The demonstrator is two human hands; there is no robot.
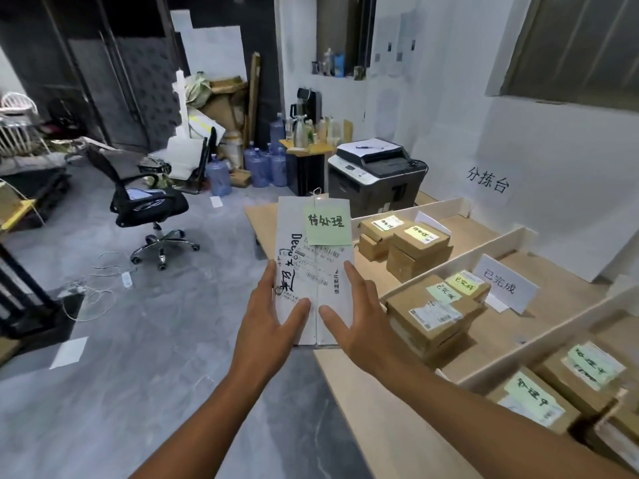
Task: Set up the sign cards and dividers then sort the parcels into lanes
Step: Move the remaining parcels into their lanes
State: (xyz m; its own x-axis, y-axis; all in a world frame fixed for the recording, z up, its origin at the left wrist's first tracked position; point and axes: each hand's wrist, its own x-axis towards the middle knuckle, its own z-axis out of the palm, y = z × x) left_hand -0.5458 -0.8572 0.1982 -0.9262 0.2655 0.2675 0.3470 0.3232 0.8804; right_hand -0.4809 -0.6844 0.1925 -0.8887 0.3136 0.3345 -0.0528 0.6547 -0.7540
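Far left on floor: black mesh office chair [148,202]. Right of it, far: cluster of blue plastic water jugs [256,164].

Centre: left hand [273,312], fingers straight and together, thumb spread, pressing left edge of flat white printed parcel [311,264]. Parcel held in air at left edge of light wooden table [380,409], green sticky note [326,224] at its far end. Right hand [359,319], fingers straight, thumb apart, pressing parcel's right edge.

Far, beyond table: grey office printer [373,171].

Right: white board dividers [449,264] split table into lanes holding brown cardboard boxes [422,247]. White folded sign card [501,285] stands in middle lane.
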